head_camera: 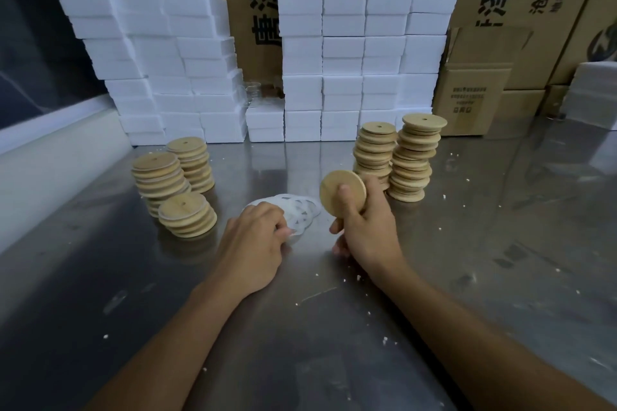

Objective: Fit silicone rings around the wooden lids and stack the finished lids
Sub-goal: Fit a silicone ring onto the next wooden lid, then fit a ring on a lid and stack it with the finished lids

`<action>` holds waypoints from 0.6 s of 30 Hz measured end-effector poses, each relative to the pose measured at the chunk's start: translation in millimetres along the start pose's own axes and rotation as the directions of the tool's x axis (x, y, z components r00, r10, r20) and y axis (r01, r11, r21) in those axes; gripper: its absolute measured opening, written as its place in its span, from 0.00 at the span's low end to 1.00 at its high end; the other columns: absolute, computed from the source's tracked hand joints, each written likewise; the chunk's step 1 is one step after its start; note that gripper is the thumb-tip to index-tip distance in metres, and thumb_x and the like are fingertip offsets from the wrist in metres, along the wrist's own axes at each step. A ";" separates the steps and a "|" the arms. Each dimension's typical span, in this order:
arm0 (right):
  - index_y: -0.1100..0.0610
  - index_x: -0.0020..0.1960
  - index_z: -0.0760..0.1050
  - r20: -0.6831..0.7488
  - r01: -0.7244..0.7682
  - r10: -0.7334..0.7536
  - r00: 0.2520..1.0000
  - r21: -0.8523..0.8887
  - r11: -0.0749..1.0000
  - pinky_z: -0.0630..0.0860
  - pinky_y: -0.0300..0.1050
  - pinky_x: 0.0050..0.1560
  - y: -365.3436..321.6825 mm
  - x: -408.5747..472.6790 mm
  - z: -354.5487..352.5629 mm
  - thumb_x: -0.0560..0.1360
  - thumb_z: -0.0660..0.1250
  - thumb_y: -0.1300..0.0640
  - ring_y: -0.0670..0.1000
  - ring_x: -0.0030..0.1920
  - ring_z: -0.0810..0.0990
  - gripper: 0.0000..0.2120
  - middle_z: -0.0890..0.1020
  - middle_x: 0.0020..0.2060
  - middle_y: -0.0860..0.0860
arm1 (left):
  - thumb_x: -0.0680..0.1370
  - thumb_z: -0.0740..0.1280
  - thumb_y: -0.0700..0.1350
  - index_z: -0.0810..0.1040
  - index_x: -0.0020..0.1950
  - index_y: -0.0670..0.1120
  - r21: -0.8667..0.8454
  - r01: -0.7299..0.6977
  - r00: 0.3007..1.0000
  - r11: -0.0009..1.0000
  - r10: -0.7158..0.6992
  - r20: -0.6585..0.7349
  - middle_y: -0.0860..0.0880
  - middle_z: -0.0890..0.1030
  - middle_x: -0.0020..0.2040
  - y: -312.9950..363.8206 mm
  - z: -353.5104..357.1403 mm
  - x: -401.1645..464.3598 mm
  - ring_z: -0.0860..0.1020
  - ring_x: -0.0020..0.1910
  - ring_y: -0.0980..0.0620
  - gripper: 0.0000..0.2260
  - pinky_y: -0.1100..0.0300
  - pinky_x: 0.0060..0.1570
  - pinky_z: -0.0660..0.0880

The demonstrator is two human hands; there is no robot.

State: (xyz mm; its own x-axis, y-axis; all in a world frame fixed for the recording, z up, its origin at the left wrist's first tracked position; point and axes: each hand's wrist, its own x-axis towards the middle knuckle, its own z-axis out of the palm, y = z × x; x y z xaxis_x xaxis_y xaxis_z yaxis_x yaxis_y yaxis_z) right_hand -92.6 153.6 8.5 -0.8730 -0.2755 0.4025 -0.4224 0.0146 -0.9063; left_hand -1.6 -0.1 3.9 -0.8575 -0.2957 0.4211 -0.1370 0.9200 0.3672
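One wooden lid [343, 193] gripped upright by right hand [365, 230]; left fingers [283, 230] pinch rings [297, 210].

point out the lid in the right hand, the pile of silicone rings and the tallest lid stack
wooden lid [340, 188]: head view, on its flat face above the thumb
silicone rings [302, 210]: head view, middle of the pile
tallest lid stack [414, 160]: head view, mid-height of the stack

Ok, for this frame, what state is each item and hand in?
right hand: holds one wooden lid upright, thumb on its face
left hand: fingers curled on the silicone rings, which lie loose and overlapping
left lid stacks: three, standing
right lid stacks: two, taller, uneven
small cardboard box: flaps open
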 end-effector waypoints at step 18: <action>0.55 0.54 0.80 0.175 -0.409 0.373 0.911 0.494 0.768 0.78 0.38 0.36 -0.7 2.8 -16.0 0.74 0.73 0.53 0.46 0.40 0.83 0.10 0.84 0.41 0.48 | 0.80 0.60 0.32 0.76 0.51 0.46 -0.680 0.131 0.949 0.721 -0.290 -0.124 0.49 0.80 0.37 15.3 -12.9 -2.1 0.76 0.32 0.57 0.10 0.63 0.36 0.73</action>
State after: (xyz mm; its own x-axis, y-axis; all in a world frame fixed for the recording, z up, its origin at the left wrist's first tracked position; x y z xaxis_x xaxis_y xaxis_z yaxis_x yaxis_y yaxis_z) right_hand -98.7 168.3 12.3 -0.9103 -0.4138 0.0061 0.1531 -0.3505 -0.9239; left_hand 4.5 11.3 19.3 -0.7120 -0.5798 0.3960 0.1260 0.4493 0.8844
